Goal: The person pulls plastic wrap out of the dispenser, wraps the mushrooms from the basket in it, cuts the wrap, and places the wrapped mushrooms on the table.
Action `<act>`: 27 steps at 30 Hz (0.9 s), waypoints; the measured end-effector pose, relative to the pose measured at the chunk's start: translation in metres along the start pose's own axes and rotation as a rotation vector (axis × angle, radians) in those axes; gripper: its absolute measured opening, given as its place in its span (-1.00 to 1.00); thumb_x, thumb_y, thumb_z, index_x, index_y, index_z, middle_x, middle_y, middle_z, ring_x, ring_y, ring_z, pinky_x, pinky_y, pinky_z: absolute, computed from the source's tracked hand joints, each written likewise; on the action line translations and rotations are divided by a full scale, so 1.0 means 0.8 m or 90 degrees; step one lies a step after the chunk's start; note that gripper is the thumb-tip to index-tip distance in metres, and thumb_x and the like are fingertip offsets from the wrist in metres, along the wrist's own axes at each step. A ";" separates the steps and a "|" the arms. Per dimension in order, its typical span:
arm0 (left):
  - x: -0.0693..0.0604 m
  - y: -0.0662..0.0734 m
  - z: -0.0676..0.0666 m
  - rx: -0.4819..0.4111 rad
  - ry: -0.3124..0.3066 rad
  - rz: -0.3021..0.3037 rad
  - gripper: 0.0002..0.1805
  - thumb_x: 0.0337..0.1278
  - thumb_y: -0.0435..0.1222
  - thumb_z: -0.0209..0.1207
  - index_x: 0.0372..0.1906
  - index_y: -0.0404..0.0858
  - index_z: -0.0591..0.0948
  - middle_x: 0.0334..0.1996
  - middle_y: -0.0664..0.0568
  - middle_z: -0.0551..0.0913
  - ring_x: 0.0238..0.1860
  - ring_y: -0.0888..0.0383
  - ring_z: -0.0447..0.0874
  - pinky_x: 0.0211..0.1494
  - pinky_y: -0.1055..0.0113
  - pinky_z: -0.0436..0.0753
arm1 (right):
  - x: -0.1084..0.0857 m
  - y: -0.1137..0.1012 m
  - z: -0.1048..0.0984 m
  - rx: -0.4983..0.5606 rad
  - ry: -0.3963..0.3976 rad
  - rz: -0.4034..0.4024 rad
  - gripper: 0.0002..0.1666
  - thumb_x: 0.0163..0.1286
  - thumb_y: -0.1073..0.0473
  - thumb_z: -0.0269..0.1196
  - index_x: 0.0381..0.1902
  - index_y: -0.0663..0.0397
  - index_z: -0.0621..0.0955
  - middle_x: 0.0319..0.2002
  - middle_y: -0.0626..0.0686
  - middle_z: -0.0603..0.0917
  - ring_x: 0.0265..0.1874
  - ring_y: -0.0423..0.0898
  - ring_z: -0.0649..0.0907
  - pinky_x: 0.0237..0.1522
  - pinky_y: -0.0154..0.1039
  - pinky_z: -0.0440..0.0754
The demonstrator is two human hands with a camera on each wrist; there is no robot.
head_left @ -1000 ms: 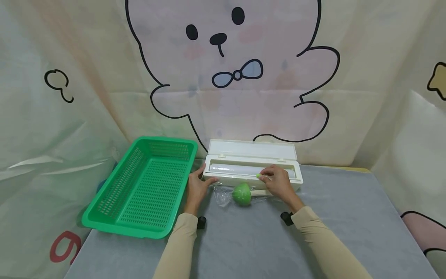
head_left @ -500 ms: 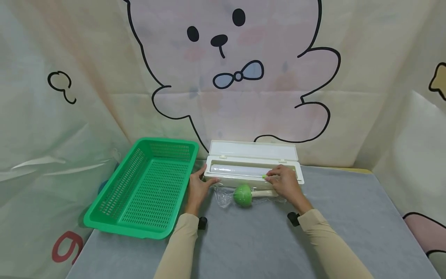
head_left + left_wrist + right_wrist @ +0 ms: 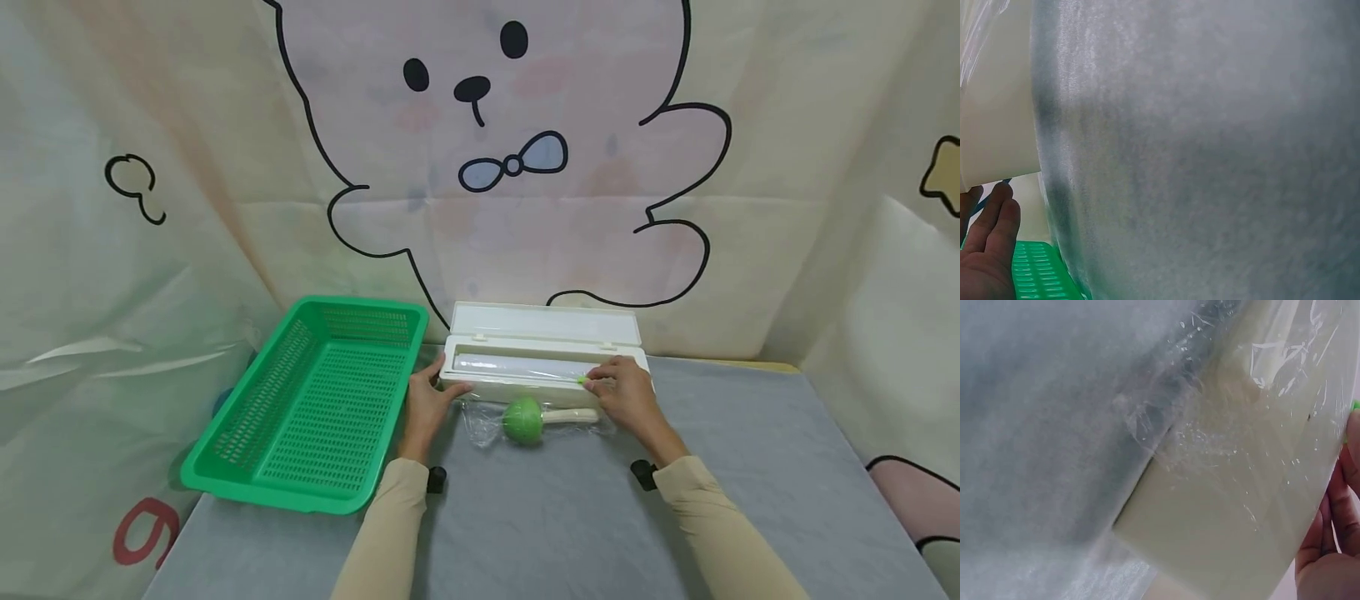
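A white cling film dispenser (image 3: 517, 390) lies across the back of the table, its lid (image 3: 540, 322) tipped back and a film roll (image 3: 517, 365) inside. My left hand (image 3: 426, 408) grips the dispenser's left end, thumb along the front. Between the fingertips of my right hand (image 3: 630, 398) is a small green slide cutter (image 3: 581, 380), towards the right of the front rim. Clear film (image 3: 1285, 362) hangs over the dispenser's front in the right wrist view. Before the box lies a green-headed maraca (image 3: 522, 421) with a pale handle, amid the film.
A green perforated basket (image 3: 315, 417) stands left of the dispenser, close to my left forearm. Grey cloth (image 3: 525, 525) covers the table. Behind it hangs a printed curtain (image 3: 585, 242) with a cartoon bear.
My right hand has slid the green cutter rightward along the dispenser's front rim, uncovering the maraca's handle. My left hand keeps its grip on the left end.
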State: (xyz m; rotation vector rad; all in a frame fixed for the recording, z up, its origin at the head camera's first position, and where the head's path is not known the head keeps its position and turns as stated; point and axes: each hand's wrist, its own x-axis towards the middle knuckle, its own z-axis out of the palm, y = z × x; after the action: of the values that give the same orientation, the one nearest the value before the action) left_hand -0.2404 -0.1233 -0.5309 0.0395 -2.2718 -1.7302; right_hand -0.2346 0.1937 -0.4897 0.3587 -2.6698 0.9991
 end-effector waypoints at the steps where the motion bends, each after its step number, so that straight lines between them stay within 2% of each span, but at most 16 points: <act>1: 0.000 0.000 0.000 0.001 -0.002 0.003 -0.16 -0.06 -0.37 0.54 0.36 -0.48 0.43 0.33 -0.32 0.46 0.37 -0.19 0.42 0.32 -0.03 0.51 | -0.001 0.000 0.001 0.005 0.007 0.000 -0.89 0.25 0.34 0.45 -0.30 0.34 0.77 -0.20 0.24 0.67 -0.09 0.26 0.61 -0.02 0.23 0.49; 5: 0.001 0.000 -0.002 0.002 0.003 0.002 -0.15 -0.07 -0.36 0.54 0.37 -0.47 0.42 0.33 -0.31 0.45 0.37 -0.17 0.43 0.32 -0.01 0.50 | -0.006 0.002 0.009 0.032 0.046 0.000 -0.76 0.20 0.25 0.51 -0.26 0.34 0.77 -0.20 0.25 0.63 -0.12 0.26 0.60 -0.05 0.22 0.49; 9: 0.001 0.001 -0.003 -0.004 -0.003 -0.003 -0.15 -0.05 -0.37 0.53 0.38 -0.49 0.40 0.35 -0.32 0.43 0.40 -0.16 0.39 0.35 0.00 0.48 | -0.010 0.005 0.023 0.025 0.107 0.036 -0.52 0.13 0.10 0.58 -0.14 0.38 0.73 -0.11 0.28 0.57 -0.03 0.28 0.53 0.02 0.22 0.43; 11: 0.002 0.000 -0.003 -0.008 -0.005 -0.007 -0.15 -0.05 -0.38 0.53 0.38 -0.50 0.40 0.35 -0.32 0.43 0.40 -0.15 0.38 0.35 0.01 0.47 | -0.013 0.004 0.029 0.019 0.143 0.072 -0.31 0.09 0.03 0.60 0.01 0.44 0.66 -0.02 0.34 0.49 0.06 0.31 0.42 0.13 0.26 0.33; 14: 0.001 -0.002 -0.003 -0.009 -0.004 -0.013 -0.15 -0.05 -0.38 0.53 0.38 -0.48 0.41 0.35 -0.30 0.43 0.41 -0.15 0.38 0.35 0.02 0.47 | -0.016 0.002 0.032 -0.018 0.196 0.152 0.09 0.02 -0.15 0.61 0.25 0.51 0.44 0.15 0.42 0.34 0.19 0.36 0.25 0.24 0.30 0.18; 18: 0.000 -0.002 -0.001 -0.007 -0.001 -0.011 -0.15 -0.06 -0.38 0.54 0.38 -0.48 0.42 0.35 -0.31 0.44 0.40 -0.16 0.38 0.34 0.01 0.48 | -0.022 0.000 0.031 -0.078 0.214 0.258 0.53 -0.12 -0.45 0.55 0.43 0.50 0.15 0.32 0.47 0.16 0.29 0.39 0.13 0.31 0.32 0.06; 22: 0.001 -0.003 0.001 -0.004 0.002 -0.009 -0.16 -0.05 -0.38 0.53 0.38 -0.47 0.42 0.35 -0.31 0.44 0.40 -0.17 0.39 0.34 0.00 0.49 | -0.025 0.000 0.030 -0.087 0.186 0.323 0.60 -0.18 -0.62 0.46 0.37 0.54 0.15 0.28 0.50 0.19 0.22 0.39 0.18 0.27 0.30 0.11; 27: 0.001 -0.003 0.002 0.005 0.003 -0.006 -0.15 -0.05 -0.34 0.54 0.38 -0.44 0.43 0.35 -0.28 0.45 0.39 -0.16 0.39 0.32 -0.01 0.50 | -0.026 0.000 0.030 -0.042 0.173 0.357 0.56 -0.19 -0.59 0.49 0.33 0.57 0.22 0.22 0.53 0.25 0.19 0.40 0.22 0.27 0.29 0.10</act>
State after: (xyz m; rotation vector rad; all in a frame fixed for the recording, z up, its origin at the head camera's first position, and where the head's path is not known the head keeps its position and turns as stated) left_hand -0.2417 -0.1223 -0.5337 0.0563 -2.2787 -1.7227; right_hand -0.2191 0.1807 -0.5137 -0.5348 -2.5819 1.0035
